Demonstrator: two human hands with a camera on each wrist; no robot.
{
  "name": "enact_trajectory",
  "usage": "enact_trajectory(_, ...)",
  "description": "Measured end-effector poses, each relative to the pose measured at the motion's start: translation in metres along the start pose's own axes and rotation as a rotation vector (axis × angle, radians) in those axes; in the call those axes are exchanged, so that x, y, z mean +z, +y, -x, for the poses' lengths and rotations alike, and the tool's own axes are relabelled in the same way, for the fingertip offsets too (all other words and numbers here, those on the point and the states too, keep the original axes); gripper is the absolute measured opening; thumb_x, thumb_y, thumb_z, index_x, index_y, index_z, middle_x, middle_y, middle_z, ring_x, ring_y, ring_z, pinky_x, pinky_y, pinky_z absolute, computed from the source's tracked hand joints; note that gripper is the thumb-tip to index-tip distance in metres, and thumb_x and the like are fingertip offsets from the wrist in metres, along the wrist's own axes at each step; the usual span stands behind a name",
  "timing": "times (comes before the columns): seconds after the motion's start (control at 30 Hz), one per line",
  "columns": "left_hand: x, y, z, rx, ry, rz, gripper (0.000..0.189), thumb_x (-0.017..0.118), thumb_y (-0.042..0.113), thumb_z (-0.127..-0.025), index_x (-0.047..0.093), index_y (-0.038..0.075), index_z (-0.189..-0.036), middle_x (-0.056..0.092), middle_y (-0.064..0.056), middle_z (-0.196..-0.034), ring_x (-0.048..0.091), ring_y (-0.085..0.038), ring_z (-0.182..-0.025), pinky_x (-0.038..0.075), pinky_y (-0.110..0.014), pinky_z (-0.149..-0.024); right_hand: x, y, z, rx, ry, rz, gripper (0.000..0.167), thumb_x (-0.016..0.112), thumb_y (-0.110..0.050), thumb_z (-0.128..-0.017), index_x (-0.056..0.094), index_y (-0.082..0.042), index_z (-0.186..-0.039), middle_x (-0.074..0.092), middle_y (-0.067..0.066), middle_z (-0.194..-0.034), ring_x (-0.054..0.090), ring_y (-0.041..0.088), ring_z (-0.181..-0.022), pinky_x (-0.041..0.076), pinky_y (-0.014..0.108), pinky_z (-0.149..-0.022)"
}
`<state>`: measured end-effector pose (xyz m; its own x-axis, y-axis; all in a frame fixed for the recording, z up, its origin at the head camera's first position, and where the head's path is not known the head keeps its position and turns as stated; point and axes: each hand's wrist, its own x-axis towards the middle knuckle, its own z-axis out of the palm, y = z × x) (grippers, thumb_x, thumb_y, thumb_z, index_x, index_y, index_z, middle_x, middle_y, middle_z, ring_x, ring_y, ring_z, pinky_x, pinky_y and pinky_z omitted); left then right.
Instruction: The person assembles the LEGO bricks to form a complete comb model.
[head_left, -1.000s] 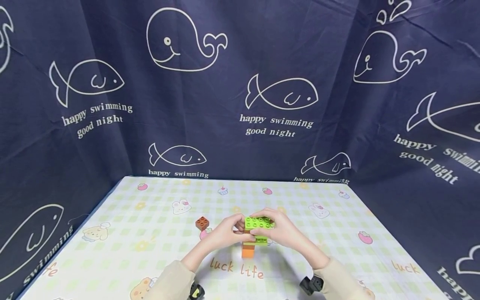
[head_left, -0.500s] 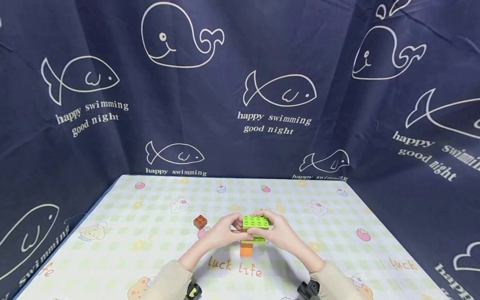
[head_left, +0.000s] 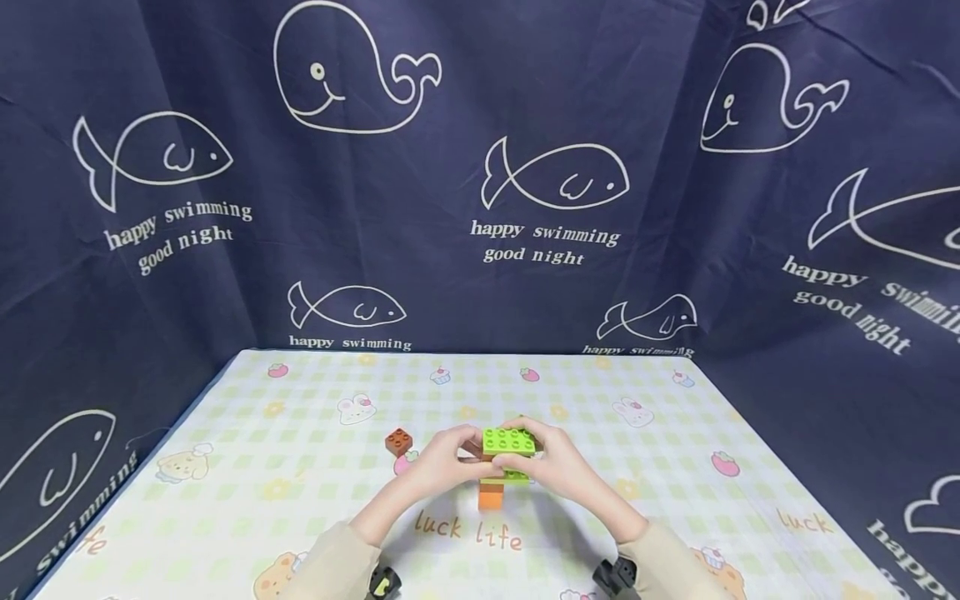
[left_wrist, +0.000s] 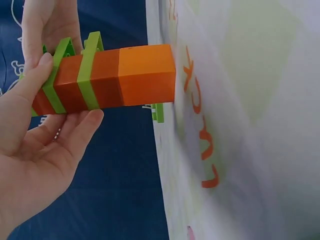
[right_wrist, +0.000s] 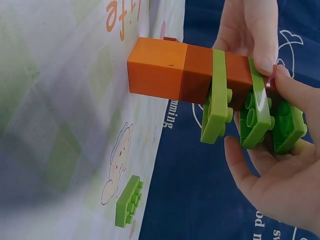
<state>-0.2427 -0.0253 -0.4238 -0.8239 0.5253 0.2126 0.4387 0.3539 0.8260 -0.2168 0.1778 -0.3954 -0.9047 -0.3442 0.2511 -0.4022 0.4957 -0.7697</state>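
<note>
A tower of toy building bricks (head_left: 491, 497) stands upright on the table, with an orange brick (right_wrist: 156, 67) at its base. Above that, brown bricks (left_wrist: 68, 82) alternate with green studded plates (right_wrist: 218, 107), which stick out to the right-hand side. Around its upper part, the left hand (head_left: 447, 460) holds the tower between thumb and fingers. From the other side, the right hand (head_left: 551, 460) grips the topmost green plate (head_left: 508, 441), thumb at the front and fingers behind. Both hands meet close together near the top, hiding part of the upper bricks.
A loose brown four-stud brick (head_left: 398, 442) lies left of the tower. Another green plate (right_wrist: 129, 201) lies on the patterned tablecloth (head_left: 285, 508) behind the hands. Dark blue curtains (head_left: 450, 317) printed with fish and whales enclose the back and sides.
Everything in the head view shifts slightly up and left as the camera moves. Both hands stay on the upper tower, with the finger positions nearly unchanged.
</note>
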Motion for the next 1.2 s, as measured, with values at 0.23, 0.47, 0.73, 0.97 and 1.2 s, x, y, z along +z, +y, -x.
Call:
enact_trajectory(0.23,-0.003,0.003,0.002,0.019,0.024,-0.038,0.033,0.073,0.04,-0.079,0.066,0.018,-0.102,0.067,0.006,-0.097,0.063,-0.011,-0.091,0.052,-0.019,-0.078,0.0,-0.001,0.0,0.001,0.002,0.003,0.047,0.073,-0.036,-0.079,0.061,-0.011,-0.117,0.065,0.001,-0.093,0.057,0.007,-0.072,0.051,0.024,-0.064)
enact_trajectory(0.47,-0.009,-0.002,0.007,0.018,0.033,-0.003,0.033,0.072,0.038,-0.08,0.066,0.018,-0.105,0.068,0.004,-0.101,0.064,-0.011,-0.09,0.052,-0.018,-0.079,0.0,0.0,-0.001,0.0,0.003,-0.005,0.046,0.074,-0.036,-0.079,0.061,-0.012,-0.116,0.065,0.002,-0.093,0.058,0.008,-0.073,0.05,0.023,-0.063)
enact_trajectory(0.73,-0.032,-0.015,0.01,-0.007,0.111,-0.049,0.035,0.074,0.031,-0.08,0.066,0.008,-0.106,0.069,-0.006,-0.1,0.065,-0.014,-0.086,0.053,-0.021,-0.077,0.001,0.003,-0.001,-0.018,-0.012,-0.006,0.046,0.072,-0.034,-0.081,0.059,-0.01,-0.118,0.063,0.001,-0.086,0.055,0.006,-0.064,0.049,0.022,-0.057)
enact_trajectory(0.97,-0.054,-0.029,0.009,-0.078,0.236,-0.124,0.025,0.072,0.02,-0.082,0.066,0.007,-0.102,0.07,-0.008,-0.099,0.065,-0.016,-0.083,0.053,-0.025,-0.074,0.003,0.002,-0.001,-0.007,-0.022,-0.043,0.044,0.073,-0.031,-0.081,0.059,-0.013,-0.118,0.064,0.004,-0.09,0.057,0.007,-0.067,0.051,0.022,-0.061)
enact_trajectory(1.2,-0.063,-0.044,0.006,-0.136,0.298,-0.152,0.027,0.073,0.017,-0.081,0.066,0.002,-0.103,0.069,-0.011,-0.099,0.065,-0.017,-0.084,0.053,-0.029,-0.076,0.005,-0.002,-0.002,-0.005,-0.011,-0.054,0.045,0.073,-0.03,-0.08,0.059,-0.013,-0.119,0.065,0.005,-0.096,0.059,0.007,-0.071,0.052,0.022,-0.064)
